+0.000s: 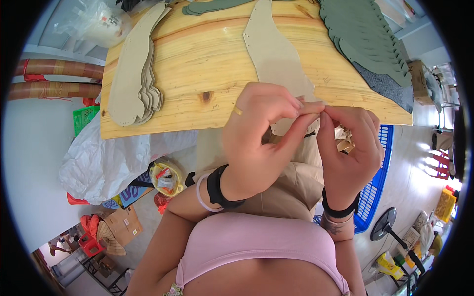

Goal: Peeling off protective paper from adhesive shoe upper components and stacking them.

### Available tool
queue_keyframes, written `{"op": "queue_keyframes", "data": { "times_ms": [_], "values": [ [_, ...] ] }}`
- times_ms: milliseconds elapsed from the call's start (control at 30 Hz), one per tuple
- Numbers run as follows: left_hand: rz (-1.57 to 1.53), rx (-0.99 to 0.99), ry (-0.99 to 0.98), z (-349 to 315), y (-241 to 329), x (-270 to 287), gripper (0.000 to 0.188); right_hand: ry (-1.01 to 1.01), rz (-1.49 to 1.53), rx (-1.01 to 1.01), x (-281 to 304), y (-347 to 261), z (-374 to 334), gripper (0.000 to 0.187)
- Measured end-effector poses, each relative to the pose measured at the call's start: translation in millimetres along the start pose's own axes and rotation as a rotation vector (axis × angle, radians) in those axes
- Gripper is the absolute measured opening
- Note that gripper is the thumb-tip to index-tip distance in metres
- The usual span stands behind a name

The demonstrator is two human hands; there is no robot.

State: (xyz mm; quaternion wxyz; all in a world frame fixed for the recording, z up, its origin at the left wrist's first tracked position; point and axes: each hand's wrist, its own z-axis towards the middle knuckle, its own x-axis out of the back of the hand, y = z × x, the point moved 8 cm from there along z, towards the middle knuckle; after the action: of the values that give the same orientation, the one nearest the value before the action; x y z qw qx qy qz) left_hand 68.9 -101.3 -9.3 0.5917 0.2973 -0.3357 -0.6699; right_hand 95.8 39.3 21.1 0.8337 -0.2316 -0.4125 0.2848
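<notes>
Both hands meet in front of me at the table's near edge, their fingertips pinched together. My left hand (256, 135), with a ring and a black wristband, is closed at thumb and index finger. My right hand (351, 143) is closed the same way against it. Whatever lies between the fingertips is too small to make out. Beneath and beyond the hands, a long beige cut piece (274, 47) with small holes along its edge lies on the wooden table (202, 64); the hands hide part of its near end.
At the table's left lies a stack of beige cut pieces (131, 74). Overlapping green pieces (363, 42) fill the far right, over a dark grey sheet (385, 84). A blue plastic basket (368, 202) stands below the right edge. White plastic sheeting (106, 163) hangs at lower left.
</notes>
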Motion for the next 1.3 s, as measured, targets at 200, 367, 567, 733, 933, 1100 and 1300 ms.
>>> {"op": "queue_keyframes", "data": {
  "times_ms": [200, 367, 567, 733, 933, 1100, 1300],
  "values": [
    [0.112, 0.003, -0.076, -2, 0, -5, 0.040, 0.002, -0.106, 0.120, 0, -6, 5, 0.018],
    [-0.207, 0.125, -0.013, -1, -9, -5, 0.040, -0.047, 0.134, -0.065, -4, 14, 0, 0.017],
    [-0.417, 0.419, -0.018, -1, -24, -3, 0.038, -0.141, 0.950, -0.368, -17, 41, -11, 0.013],
    [-1.266, 0.796, 0.247, 0, -46, -2, 0.048, -0.074, 1.092, -0.553, -24, 48, -19, 0.011],
    [-1.574, 0.766, 0.157, -5, -54, -6, 0.049, -0.144, 0.877, -0.487, -29, 34, -20, 0.012],
    [-1.445, 0.668, 0.074, -1, -48, -3, 0.047, -0.239, 0.767, -0.389, -33, 19, -20, 0.013],
    [-1.298, 0.471, 0.007, 3, -37, 3, 0.046, -0.194, 0.546, -0.259, -29, 7, -17, 0.014]
  ]
}}
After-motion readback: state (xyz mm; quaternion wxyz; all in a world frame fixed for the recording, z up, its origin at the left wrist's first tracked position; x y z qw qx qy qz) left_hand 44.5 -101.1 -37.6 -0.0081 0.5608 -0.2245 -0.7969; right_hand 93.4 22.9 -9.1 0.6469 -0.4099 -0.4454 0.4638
